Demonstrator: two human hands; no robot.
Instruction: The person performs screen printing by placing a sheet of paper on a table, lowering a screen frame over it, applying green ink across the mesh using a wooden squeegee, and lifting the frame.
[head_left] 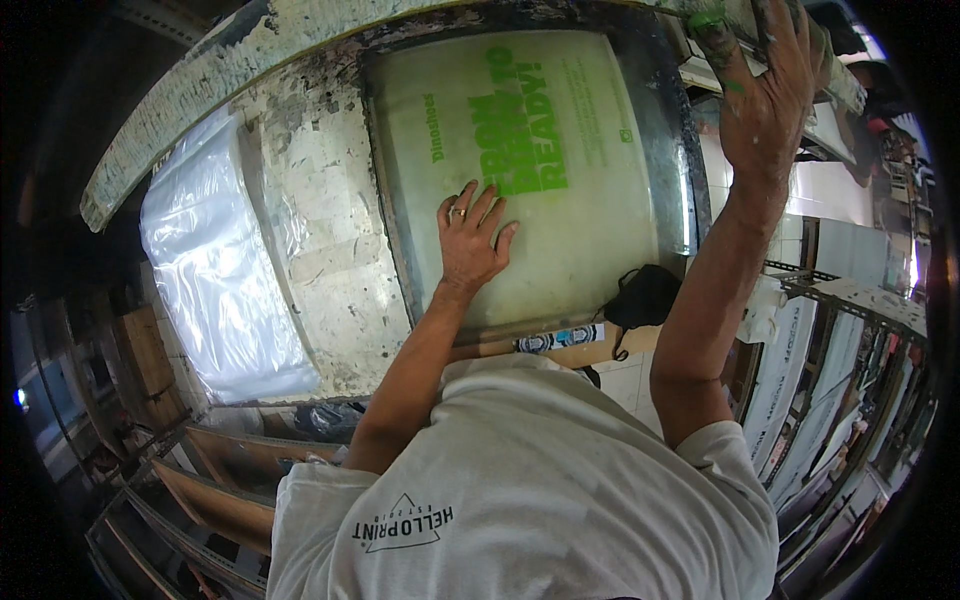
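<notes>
A screen-printing frame (540, 260) lies on the table in front of me, its pale mesh marked with green lettering and its border dark. My left hand (472, 242) rests on the mesh near its left side, palm down and fingers spread, with a ring on one finger. The fingertips reach the lower edge of the green print (530, 130). Beyond the frame's far right corner, my right hand (765, 110) is stretched out, green ink on its thumb. Its thumb and fingers stand apart, and the top edge of the picture cuts off some fingertips. Nothing shows in its grasp.
Clear plastic bags (220, 260) lie stacked on the worn, paint-spotted table (335, 220) to the left. A black cloth item (645, 297) hangs at the frame's near right corner. Slotted metal racks (800, 370) with panels stand at right, wooden shelves (215, 500) at lower left.
</notes>
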